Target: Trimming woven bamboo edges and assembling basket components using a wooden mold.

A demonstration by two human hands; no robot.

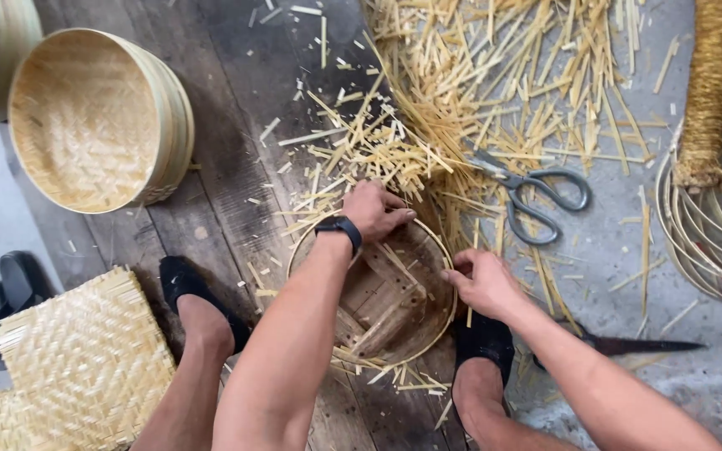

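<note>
At the centre of the frame a round bamboo hoop (443,250) lay on dark floor planks (219,150), ringing a wooden form (386,305). The left hand (375,209), a black watch (340,230) on its wrist, pressed down on the hoop's upper edge, fingers curled over the rim and closed on it among loose strips. The right hand (485,282) sat at the hoop's right edge, fingers bent and pinching the rim; how tightly, I could not tell. Two feet in black shoes stood on either side, the left shoe (190,288) left of the hoop, the right shoe (482,342) just below the right hand.

A heap of bamboo offcuts (478,75) spread from the top centre down to the hoop's upper edge. Scissors (536,196) lay right of centre on the grey floor, near the heap. A knife blade (637,344) pointed right at the lower right. A finished basket (98,121) lay on its side at the upper left. A woven mat (85,359) lay at the lower left. Coiled strips (704,242) curved along the right edge.
</note>
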